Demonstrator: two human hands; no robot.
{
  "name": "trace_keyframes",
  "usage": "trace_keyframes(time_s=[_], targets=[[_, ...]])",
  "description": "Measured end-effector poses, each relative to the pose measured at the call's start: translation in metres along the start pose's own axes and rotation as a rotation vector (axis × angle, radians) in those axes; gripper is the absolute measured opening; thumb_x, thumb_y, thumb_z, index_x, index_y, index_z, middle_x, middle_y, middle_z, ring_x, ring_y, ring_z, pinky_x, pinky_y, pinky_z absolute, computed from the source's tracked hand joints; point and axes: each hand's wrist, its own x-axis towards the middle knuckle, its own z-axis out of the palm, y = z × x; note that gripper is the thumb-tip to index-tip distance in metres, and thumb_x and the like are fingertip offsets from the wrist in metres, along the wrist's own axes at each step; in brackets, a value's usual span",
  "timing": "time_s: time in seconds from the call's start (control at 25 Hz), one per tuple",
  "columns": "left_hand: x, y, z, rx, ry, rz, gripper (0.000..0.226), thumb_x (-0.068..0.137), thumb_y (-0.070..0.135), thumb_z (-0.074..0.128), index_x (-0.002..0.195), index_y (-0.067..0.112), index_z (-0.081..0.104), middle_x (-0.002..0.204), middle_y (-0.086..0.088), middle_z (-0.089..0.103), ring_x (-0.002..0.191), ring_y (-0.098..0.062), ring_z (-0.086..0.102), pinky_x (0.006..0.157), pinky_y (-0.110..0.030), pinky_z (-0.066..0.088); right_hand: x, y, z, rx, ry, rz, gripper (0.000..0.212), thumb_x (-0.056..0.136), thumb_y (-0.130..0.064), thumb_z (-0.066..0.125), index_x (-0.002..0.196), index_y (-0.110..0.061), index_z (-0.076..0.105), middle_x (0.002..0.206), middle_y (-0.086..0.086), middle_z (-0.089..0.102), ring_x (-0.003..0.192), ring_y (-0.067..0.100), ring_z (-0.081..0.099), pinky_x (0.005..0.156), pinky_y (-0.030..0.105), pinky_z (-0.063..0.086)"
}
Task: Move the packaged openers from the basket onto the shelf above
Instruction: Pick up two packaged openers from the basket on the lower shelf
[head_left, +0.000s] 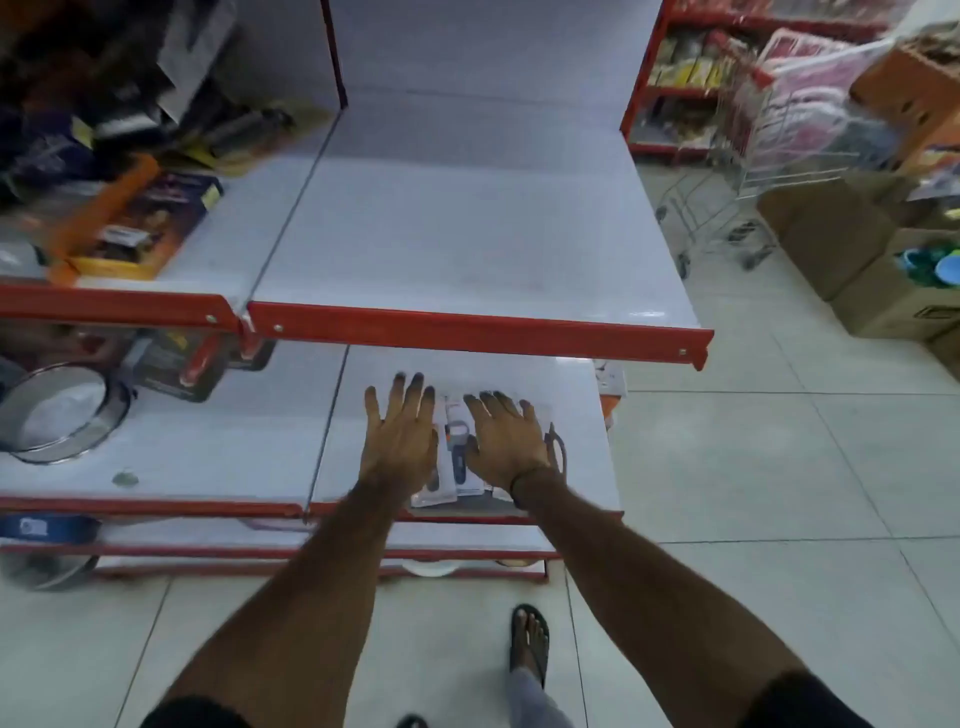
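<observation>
Two hands are stretched forward over a white shelf (582, 415) with a red front edge, both palms down and with the fingers spread. At the far left of this shelf lies a round metal sieve (60, 410), and behind it some dark packages, blurred. Next comes the left hand (400, 436); it lies flat and grips nothing, its fingers reaching toward the back of the shelf, and its inner edge is just beside the packaged openers (457, 457). The openers lie in a small flat group near the front edge of the shelf, between and partly under the two hands; one white card with a dark tool on it shows in the gap. The right hand (506, 441) rests on top of the group, also flat and not closed around anything, with a dark band at the wrist. One shelf higher, the board above (467, 244) is bare on the right part, and on its left part lies an orange box (137, 218). Farther right, on the tiled floor (779, 467), a wire shopping cart (753, 156) stands near brown cardboard boxes (857, 260).
</observation>
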Motion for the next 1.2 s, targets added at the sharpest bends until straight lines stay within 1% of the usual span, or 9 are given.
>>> trace_keyframes(time_s=[0.04,0.12,0.2,0.28,0.4,0.52,0.76,1.0,1.2], targets=[[0.010,-0.002,0.008,0.033,-0.080,-0.049,0.077,0.097,0.051,0.045,0.159,0.017,0.015,0.169,-0.010,0.008,0.156,-0.036,0.003,0.117,-0.066,-0.005,0.016,0.003,0.007,-0.040,-0.070,-0.010,0.065,0.100,-0.042,0.044,0.157,-0.020,0.023,0.166,0.007,0.024,0.155,0.028,0.019,0.126,0.057,0.013],[0.030,-0.008,0.021,0.056,-0.138,-0.085,0.079,0.098,0.050,0.045,0.159,0.017,0.010,0.169,-0.010,0.005,0.155,-0.037,-0.003,0.117,-0.068,-0.006,0.046,0.007,0.018,-0.121,-0.164,-0.041,0.074,0.100,-0.046,0.045,0.160,-0.020,0.011,0.169,0.005,0.012,0.157,0.026,0.007,0.126,0.059,0.003],[0.039,-0.013,0.030,0.020,-0.171,-0.075,0.074,0.096,0.040,0.055,0.157,0.015,0.022,0.167,-0.011,0.022,0.155,-0.037,0.008,0.117,-0.071,-0.002,0.065,0.010,0.026,-0.160,-0.231,-0.085,0.082,0.096,-0.047,0.055,0.160,-0.017,0.013,0.168,0.007,0.017,0.157,0.027,0.010,0.125,0.061,0.002],[0.042,-0.018,0.034,-0.038,-0.177,-0.063,0.065,0.092,0.028,0.062,0.150,0.012,0.039,0.157,-0.011,0.043,0.151,-0.036,0.024,0.117,-0.071,0.001,0.074,0.012,0.033,-0.158,-0.217,-0.115,0.079,0.091,-0.038,0.064,0.156,-0.013,0.026,0.161,0.011,0.036,0.152,0.029,0.026,0.124,0.061,0.010],[0.045,-0.025,0.028,-0.105,-0.149,-0.095,0.046,0.090,0.020,0.064,0.134,0.012,0.057,0.140,-0.010,0.059,0.138,-0.031,0.043,0.119,-0.067,0.009,0.081,0.014,0.027,-0.142,-0.097,-0.123,0.056,0.089,-0.022,0.061,0.142,-0.011,0.048,0.143,0.012,0.055,0.137,0.032,0.045,0.119,0.054,0.025],[0.044,-0.024,0.014,-0.179,-0.102,-0.118,0.034,0.092,0.020,0.062,0.125,0.016,0.063,0.132,-0.007,0.064,0.129,-0.027,0.051,0.120,-0.059,0.018,0.075,0.015,0.013,-0.080,-0.013,-0.114,0.040,0.091,-0.020,0.056,0.129,-0.014,0.062,0.132,0.008,0.061,0.127,0.030,0.050,0.107,0.046,0.036],[0.014,-0.018,-0.033,-0.362,0.015,-0.097,0.019,0.096,0.015,0.057,0.110,0.014,0.070,0.112,-0.007,0.076,0.104,-0.026,0.065,0.099,-0.043,0.046,0.030,0.005,-0.017,0.207,0.102,0.013,0.027,0.095,-0.021,0.053,0.118,-0.023,0.068,0.118,0.004,0.073,0.111,0.029,0.064,0.099,0.044,0.048],[-0.044,-0.005,-0.087,-0.366,0.216,-0.041,0.029,0.093,0.007,0.061,0.120,0.015,0.068,0.118,-0.005,0.073,0.113,-0.027,0.059,0.094,-0.040,0.044,-0.047,-0.006,-0.057,0.094,0.344,0.000,0.027,0.092,-0.009,0.057,0.115,-0.018,0.068,0.106,0.008,0.076,0.102,0.032,0.065,0.091,0.044,0.049],[-0.052,-0.018,-0.158,-0.350,0.517,0.057,0.030,0.091,0.007,0.053,0.117,0.016,0.066,0.108,-0.003,0.069,0.102,-0.025,0.054,0.084,-0.039,0.038,-0.074,-0.013,-0.137,0.083,0.628,-0.109,0.031,0.081,-0.001,0.064,0.110,-0.011,0.067,0.098,0.007,0.068,0.089,0.031,0.060,0.074,0.035,0.037]])
